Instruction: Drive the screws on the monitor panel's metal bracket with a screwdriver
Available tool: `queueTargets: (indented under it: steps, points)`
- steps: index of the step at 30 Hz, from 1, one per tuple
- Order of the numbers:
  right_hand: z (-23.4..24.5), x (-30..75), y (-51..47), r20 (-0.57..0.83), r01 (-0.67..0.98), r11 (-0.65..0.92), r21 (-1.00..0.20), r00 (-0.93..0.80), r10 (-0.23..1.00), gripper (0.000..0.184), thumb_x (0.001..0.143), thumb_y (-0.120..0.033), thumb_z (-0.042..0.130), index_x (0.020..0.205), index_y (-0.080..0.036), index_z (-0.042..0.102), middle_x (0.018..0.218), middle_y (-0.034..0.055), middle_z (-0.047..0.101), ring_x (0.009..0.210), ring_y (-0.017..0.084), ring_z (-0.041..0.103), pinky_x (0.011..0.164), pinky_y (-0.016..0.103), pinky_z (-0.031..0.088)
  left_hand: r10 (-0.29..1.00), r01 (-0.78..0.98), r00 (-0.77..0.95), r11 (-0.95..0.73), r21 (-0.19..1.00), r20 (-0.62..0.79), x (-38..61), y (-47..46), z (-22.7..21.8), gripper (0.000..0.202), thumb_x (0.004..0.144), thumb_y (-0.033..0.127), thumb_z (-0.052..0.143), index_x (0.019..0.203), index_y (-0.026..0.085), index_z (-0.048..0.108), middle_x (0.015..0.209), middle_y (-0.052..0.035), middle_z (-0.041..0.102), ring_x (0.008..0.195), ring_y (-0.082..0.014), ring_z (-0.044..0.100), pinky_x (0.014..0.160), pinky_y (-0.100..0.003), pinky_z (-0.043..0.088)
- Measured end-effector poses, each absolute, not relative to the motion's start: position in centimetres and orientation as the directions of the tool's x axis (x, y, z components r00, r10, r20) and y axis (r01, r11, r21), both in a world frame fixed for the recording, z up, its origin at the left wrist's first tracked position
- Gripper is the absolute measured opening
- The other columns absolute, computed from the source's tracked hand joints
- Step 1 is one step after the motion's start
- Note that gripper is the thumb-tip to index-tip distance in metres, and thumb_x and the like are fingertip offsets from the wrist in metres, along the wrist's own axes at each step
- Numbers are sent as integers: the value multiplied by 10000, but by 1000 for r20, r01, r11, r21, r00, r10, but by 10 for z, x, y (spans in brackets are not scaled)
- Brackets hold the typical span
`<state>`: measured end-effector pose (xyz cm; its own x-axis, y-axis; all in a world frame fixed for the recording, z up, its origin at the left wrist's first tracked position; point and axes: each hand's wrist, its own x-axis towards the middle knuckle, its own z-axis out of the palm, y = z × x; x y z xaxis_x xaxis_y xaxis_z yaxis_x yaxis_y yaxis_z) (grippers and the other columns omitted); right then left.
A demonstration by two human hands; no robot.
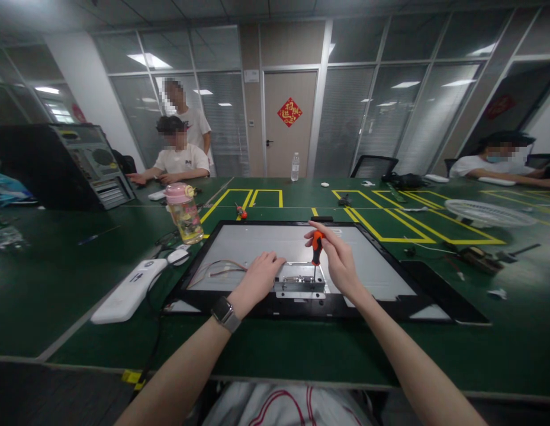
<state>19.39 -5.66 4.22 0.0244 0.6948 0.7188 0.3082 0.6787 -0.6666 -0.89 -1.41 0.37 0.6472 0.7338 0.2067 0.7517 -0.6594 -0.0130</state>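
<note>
A flat display panel [239,239] with a black frame lies back side up in front of me. Fixed near its close edge is a metal bracket [300,285]. An orange and black screwdriver [317,248] stands upright with its tip down at the bracket's right part. My right hand [339,257] holds the screwdriver by the handle, the index finger reaching over its top. My left hand [260,273], a watch on its wrist, lies with fingers stretched out at the bracket's left end. Thin wires [221,267] run across the panel left of that hand.
Left of the panel are a white handheld device [130,290] with a cable and a pink-lidded bottle [185,216]. A black slab [443,290] lies to the right, near a power tool [476,257]. A computer case [86,165] stands far left. Several people are across the green table [257,343].
</note>
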Motion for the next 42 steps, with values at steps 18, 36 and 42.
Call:
queueTargets:
  steps: [18, 36, 42]
  points:
    - [46, 195, -57, 838, 591, 663, -459, 41, 544, 245, 893, -259, 628, 1138, -245, 629, 910, 47, 670, 784, 208, 626, 762, 394, 529, 743, 756, 642, -654, 5, 188, -8, -13, 3, 484, 877, -51, 393, 1269, 185, 550, 1164, -110, 584, 1085, -241, 530, 945, -364, 451]
    - [33, 182, -54, 711, 362, 621, -696, 219, 669, 267, 822, -290, 712, 1078, -239, 654, 868, 20, 722, 655, 168, 679, 669, 348, 583, 740, 754, 642, -657, 13, 200, -7, -15, 3, 500, 890, -31, 381, 1303, 204, 536, 1155, -89, 589, 1083, -235, 529, 936, -353, 453]
    - [32, 182, -55, 721, 401, 616, -678, 197, 665, 268, 828, -284, 709, 1083, -230, 647, 879, 25, 721, 652, 168, 678, 665, 344, 576, 732, 748, 647, -663, 9, 212, -7, -16, 3, 473, 904, -23, 373, 1291, 183, 548, 1144, -96, 593, 1063, -247, 535, 924, -371, 458]
